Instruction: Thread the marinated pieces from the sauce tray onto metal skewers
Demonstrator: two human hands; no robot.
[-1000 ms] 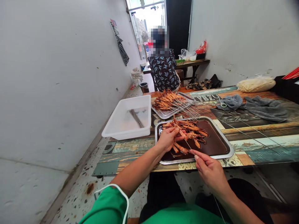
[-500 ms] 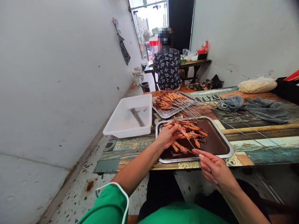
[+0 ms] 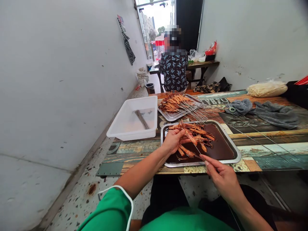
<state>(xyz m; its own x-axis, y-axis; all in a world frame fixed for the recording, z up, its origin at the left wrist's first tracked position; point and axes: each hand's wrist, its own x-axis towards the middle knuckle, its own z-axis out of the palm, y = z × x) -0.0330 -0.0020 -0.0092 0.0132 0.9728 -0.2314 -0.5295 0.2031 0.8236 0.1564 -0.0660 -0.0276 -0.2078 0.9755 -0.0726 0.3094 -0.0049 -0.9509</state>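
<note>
My left hand (image 3: 173,141) is closed on a long reddish-brown piece of meat (image 3: 192,139) above the near tray. A thin metal skewer (image 3: 197,149) runs from the lower end of that piece to my right hand (image 3: 221,173), whose fingers pinch it at the tray's front edge. The skewer's tail shows below my right wrist. Its tip is hidden in or behind the meat. Under my hands, the metal tray (image 3: 237,155) holds dark brown liquid and more meat pieces (image 3: 197,129).
Behind stands a second tray (image 3: 172,118) piled with skewered meat (image 3: 173,102), handles pointing right. A white plastic bin (image 3: 115,130) at left holds several metal skewers (image 3: 141,119). Grey cloths (image 3: 275,114) and a bagged pale bundle (image 3: 267,88) lie at right. A person (image 3: 173,72) sits beyond.
My right hand has shifted very slightly along the skewer, its fingers a little straighter. My left hand keeps its hold on the meat. The view has moved slightly.
</note>
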